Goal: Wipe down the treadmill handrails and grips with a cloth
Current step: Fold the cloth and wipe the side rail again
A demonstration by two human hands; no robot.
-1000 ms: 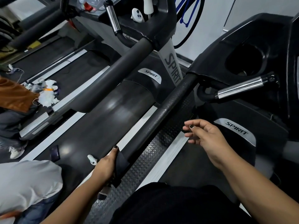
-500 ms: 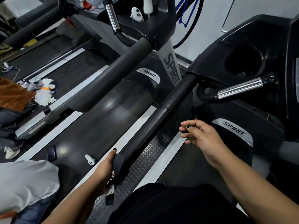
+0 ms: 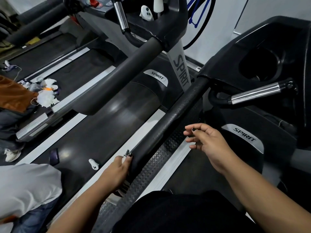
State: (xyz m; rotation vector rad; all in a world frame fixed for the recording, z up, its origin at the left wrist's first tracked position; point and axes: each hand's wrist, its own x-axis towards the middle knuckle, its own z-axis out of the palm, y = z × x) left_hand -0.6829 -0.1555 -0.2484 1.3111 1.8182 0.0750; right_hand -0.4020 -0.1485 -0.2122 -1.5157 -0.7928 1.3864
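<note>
- Your left hand (image 3: 117,172) is nearest to you, at the near end of the black textured handrail (image 3: 181,105). Its fingers are curled round a dark cloth (image 3: 141,155), and the thumb lies on top.
- The cloth is wrapped over that near end of the rail, held tight against it by your grip. A pale striped bit shows under your palm; you cannot tell whether it belongs to the cloth.
- Below the rail runs the studded side step (image 3: 151,167) of the treadmill.
- Your right hand (image 3: 208,143) hangs just beside the rail, farther along, not touching it. Its fingers are loosely bent and carry nothing.
- On the belt to your left lie a small white earbud-like piece (image 3: 93,164) and a dark purple phone (image 3: 54,156).
- Farther right, the silver grip (image 3: 255,93) juts out under the console, well apart from both hands.
- Beyond, the neighbouring treadmill's thick handrail (image 3: 117,76) runs up to its console, where a white controller (image 3: 147,13) sits in the tray.
</note>
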